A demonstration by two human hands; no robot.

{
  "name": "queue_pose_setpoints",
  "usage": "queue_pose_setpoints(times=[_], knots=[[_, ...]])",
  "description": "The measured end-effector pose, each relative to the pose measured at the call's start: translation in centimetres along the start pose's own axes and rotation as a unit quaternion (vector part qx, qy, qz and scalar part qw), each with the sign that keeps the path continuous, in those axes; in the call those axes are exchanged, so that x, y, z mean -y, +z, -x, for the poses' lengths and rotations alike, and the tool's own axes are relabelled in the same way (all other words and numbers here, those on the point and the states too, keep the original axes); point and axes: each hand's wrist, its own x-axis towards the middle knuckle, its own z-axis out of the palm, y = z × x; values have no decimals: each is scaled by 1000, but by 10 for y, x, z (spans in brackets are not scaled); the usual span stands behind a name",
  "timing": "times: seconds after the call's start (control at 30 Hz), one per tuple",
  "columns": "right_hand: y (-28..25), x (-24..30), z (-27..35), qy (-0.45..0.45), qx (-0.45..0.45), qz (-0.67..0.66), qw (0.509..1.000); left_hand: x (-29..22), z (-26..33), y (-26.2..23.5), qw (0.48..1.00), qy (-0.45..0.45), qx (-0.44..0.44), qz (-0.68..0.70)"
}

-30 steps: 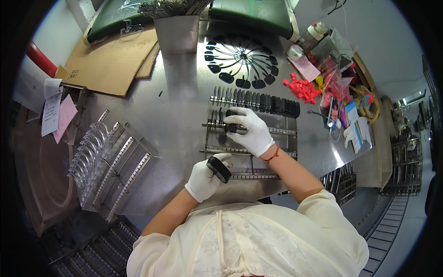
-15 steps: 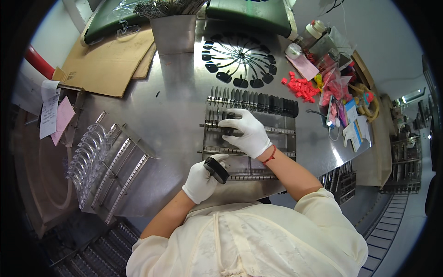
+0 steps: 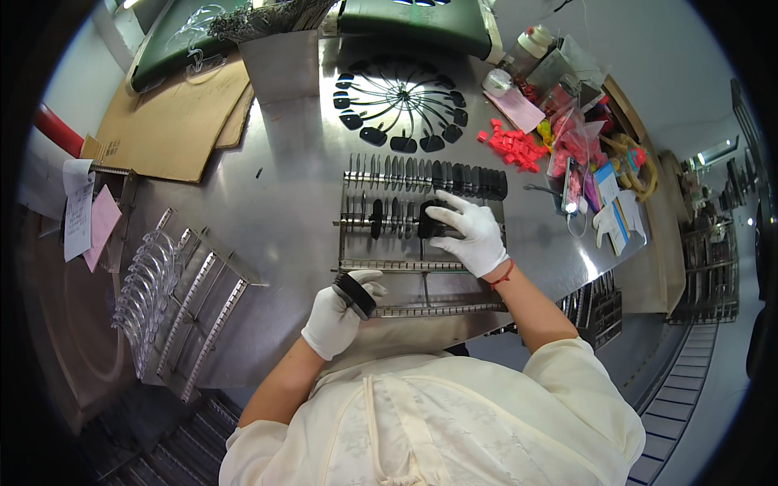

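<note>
Both my hands wear white gloves. My left hand (image 3: 336, 316) grips a small stack of flat black pieces (image 3: 353, 294) near the front of a metal slotted rack (image 3: 421, 265) on the steel table. My right hand (image 3: 470, 233) rests on the rack's middle row, fingers pinched on one black piece (image 3: 425, 220) standing in a slot. Another black piece (image 3: 376, 219) stands further left in that row. The far row (image 3: 425, 173) is filled with several dark pieces on edge.
A round fan of black pieces (image 3: 401, 105) lies beyond the rack. Red small parts (image 3: 512, 146) and bags, bottles and cards crowd the right. Cardboard sheets (image 3: 174, 121) lie far left. Another rack with clear pieces (image 3: 154, 283) stands at left. A green bin (image 3: 421, 16) sits at the back.
My right hand shifted slightly along the middle row of the rack. My left hand stayed near the rack's front with the black stack.
</note>
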Motion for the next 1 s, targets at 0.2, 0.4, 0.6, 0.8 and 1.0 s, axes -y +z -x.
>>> queue_pose_setpoints(times=[0.2,0.4,0.6,0.8,1.0], knots=[[-11,15,9,-25,42,139,989,-32,-39,-3,843,291,-23,-452],[-16,34,2,12,56,265,963,-40,-86,-16,772,206,4,-601],[-28,37,-5,74,50,242,966,-26,-63,9,907,261,-160,-288],[-38,55,49,11,97,-338,936,-28,-29,66,982,-126,131,-53],[-9,71,79,265,58,-624,733,-17,-40,94,926,-336,148,85]])
